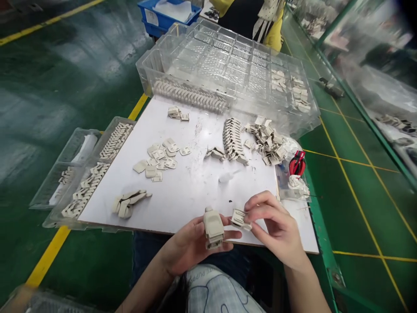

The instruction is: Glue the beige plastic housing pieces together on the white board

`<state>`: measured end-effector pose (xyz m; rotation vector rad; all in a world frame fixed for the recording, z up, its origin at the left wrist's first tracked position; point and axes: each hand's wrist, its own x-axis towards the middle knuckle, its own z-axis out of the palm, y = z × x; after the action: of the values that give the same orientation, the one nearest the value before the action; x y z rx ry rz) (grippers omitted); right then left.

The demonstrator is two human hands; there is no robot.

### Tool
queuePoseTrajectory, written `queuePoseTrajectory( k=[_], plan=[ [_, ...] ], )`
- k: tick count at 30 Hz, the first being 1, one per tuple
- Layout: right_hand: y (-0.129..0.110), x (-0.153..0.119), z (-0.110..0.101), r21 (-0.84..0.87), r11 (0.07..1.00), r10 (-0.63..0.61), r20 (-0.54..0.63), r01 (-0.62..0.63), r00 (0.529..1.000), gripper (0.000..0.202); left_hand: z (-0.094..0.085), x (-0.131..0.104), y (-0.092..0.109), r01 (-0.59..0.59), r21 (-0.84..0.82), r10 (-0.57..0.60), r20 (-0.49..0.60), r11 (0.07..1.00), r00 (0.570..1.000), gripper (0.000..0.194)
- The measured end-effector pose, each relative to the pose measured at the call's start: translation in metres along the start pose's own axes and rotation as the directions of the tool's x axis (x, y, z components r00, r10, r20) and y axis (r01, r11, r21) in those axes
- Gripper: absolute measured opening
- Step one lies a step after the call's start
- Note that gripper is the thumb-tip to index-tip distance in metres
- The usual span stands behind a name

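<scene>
My left hand [192,243] is closed around a beige plastic housing [214,227], its rounded face turned upward. Between the thumb and fingers of my right hand [276,226] is a smaller beige plastic clip piece [240,218] with slots in its face. The two parts are close together but apart, above the front edge of the white board [182,195]. Left of them on the board lie several beige housings [128,203], and flat beige covers [159,156] are scattered farther back. A row of beige parts [233,141] stands near the middle.
A heap of beige pieces [269,141] sits at the right. A clear compartment tray [182,69] spans the back; another clear tray [68,184] holds parts at the left. A red-handled tool [297,164] lies at the right edge. A person in yellow sleeves [275,30] is behind.
</scene>
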<state>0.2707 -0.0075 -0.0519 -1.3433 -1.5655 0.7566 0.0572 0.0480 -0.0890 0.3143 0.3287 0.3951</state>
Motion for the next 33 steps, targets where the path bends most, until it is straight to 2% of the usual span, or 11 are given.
queuePoseTrajectory(
  k=[5, 12, 14, 16, 18, 19, 21, 23, 26, 29, 33],
  plan=[
    [0.010, 0.005, -0.001, 0.211, 0.975, 0.017, 0.221, -0.064, 0.975, 0.014, -0.007, -0.006, -0.007, 0.121, -0.078, -0.114, 0.083, 0.990, 0.990, 0.038],
    [0.001, 0.018, -0.005, 0.260, 0.952, -0.013, 0.561, -0.161, 0.828, 0.025, -0.009, -0.008, -0.023, 0.163, 0.127, -0.167, 0.016, 0.978, 0.986, 0.040],
    [0.005, 0.021, -0.005, 0.303, 0.944, -0.025, 0.462, -0.131, 0.887, 0.021, -0.013, -0.007, -0.025, 0.139, 0.109, -0.140, -0.003, 0.984, 0.990, 0.048],
    [0.016, 0.027, -0.002, 0.274, 0.957, 0.055, 0.155, -0.097, 0.986, 0.012, -0.018, -0.007, -0.024, 0.125, 0.038, -0.124, -0.022, 0.991, 0.992, 0.056],
    [0.030, 0.037, 0.004, 0.099, 0.985, 0.153, -0.153, -0.139, 0.976, 0.011, -0.020, -0.007, -0.021, 0.105, -0.061, -0.106, -0.011, 0.993, 0.994, 0.053],
    [0.038, 0.043, 0.009, -0.016, 0.983, 0.173, -0.230, -0.182, 0.958, 0.018, -0.020, -0.007, -0.020, 0.085, -0.111, -0.086, -0.001, 0.990, 0.996, 0.048],
    [0.051, 0.053, 0.017, -0.177, 0.956, 0.188, -0.242, -0.234, 0.952, 0.024, -0.018, -0.006, -0.017, 0.045, -0.185, -0.043, 0.016, 0.982, 0.999, 0.038],
    [0.057, 0.057, 0.024, -0.173, 0.955, 0.199, -0.229, -0.241, 0.953, 0.018, -0.014, -0.004, -0.015, 0.012, -0.225, -0.008, 0.018, 0.974, 1.000, 0.033],
    [0.054, 0.051, 0.025, 0.150, 0.962, 0.264, -0.282, -0.230, 0.922, 0.021, -0.011, 0.001, -0.014, -0.039, -0.283, 0.035, -0.018, 0.958, 0.999, 0.031],
    [0.043, 0.040, 0.017, 0.565, 0.793, 0.415, -0.230, -0.227, 0.880, 0.030, -0.012, 0.006, -0.015, -0.073, -0.332, 0.053, -0.067, 0.940, 0.996, 0.032],
    [0.029, 0.038, 0.008, 0.717, 0.679, 0.487, -0.277, -0.159, 0.829, 0.029, -0.016, 0.011, -0.018, -0.102, -0.356, 0.081, -0.074, 0.929, 0.994, 0.033]
  ],
)
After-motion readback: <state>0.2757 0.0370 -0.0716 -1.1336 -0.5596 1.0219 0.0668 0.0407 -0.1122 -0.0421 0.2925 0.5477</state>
